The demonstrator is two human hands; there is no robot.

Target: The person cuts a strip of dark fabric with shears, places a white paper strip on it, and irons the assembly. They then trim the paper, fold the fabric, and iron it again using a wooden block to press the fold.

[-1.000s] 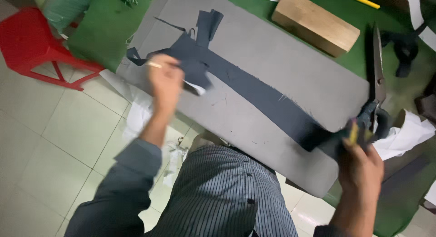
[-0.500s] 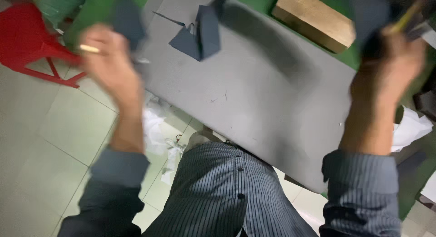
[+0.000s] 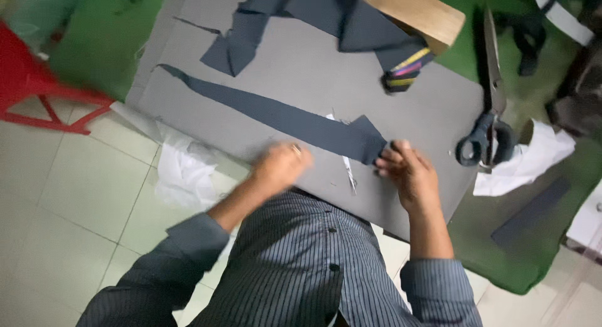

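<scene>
A long dark grey fabric strip lies slantwise across a grey board. My right hand pinches the strip's near right end, which is folded up. Just below the strip's middle, my left hand is blurred, its fingers curled and a ring showing; I cannot tell whether it holds anything. Large black-handled scissors lie on the board's right edge, apart from both hands. More dark grey fabric pieces rest at the far side of the board.
A wooden block sits at the far right of the board, with a striped tape bundle beside it. Green cloth covers the table at right, with white paper. A red stool stands on the tiled floor at left.
Both hands came down from raised positions to the board's near edge. The fabric strip now lies flat on the board. The scissers left my right hand and lie at the right.
</scene>
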